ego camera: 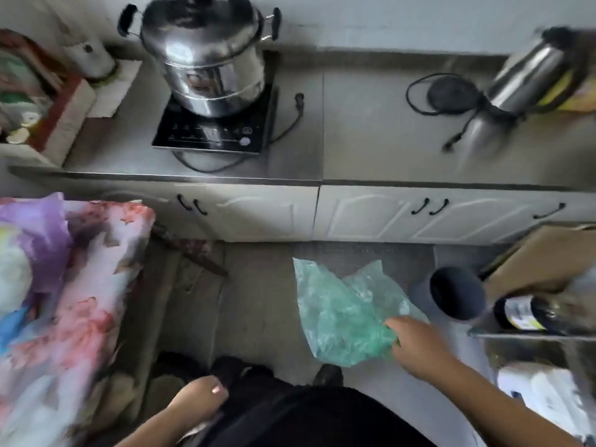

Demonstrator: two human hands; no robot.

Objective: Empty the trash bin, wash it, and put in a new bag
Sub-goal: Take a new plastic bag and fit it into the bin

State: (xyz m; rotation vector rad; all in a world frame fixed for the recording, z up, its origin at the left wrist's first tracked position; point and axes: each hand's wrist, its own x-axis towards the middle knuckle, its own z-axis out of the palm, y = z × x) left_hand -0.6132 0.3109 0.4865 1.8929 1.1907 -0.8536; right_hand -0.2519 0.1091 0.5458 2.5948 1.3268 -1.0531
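Observation:
A crumpled translucent green plastic bag [342,314] hangs over the grey floor in front of the cabinets. My right hand [416,346] grips its lower right part, fingers curled into the plastic. A dark grey round bin [451,293] lies tilted on its side to the right of the bag, its open mouth facing the camera. My left hand [200,398] is low at the frame's bottom, fingers curled against dark clothing; whether it holds the cloth is unclear.
A counter [371,150] runs across the back, bearing a steel pot [206,56] on an induction cooker and a steel kettle [529,75]. White cabinet doors [387,214] are below. A floral cloth [80,285] fills the left. A dark bottle [522,312] and a cardboard box [541,253] sit right.

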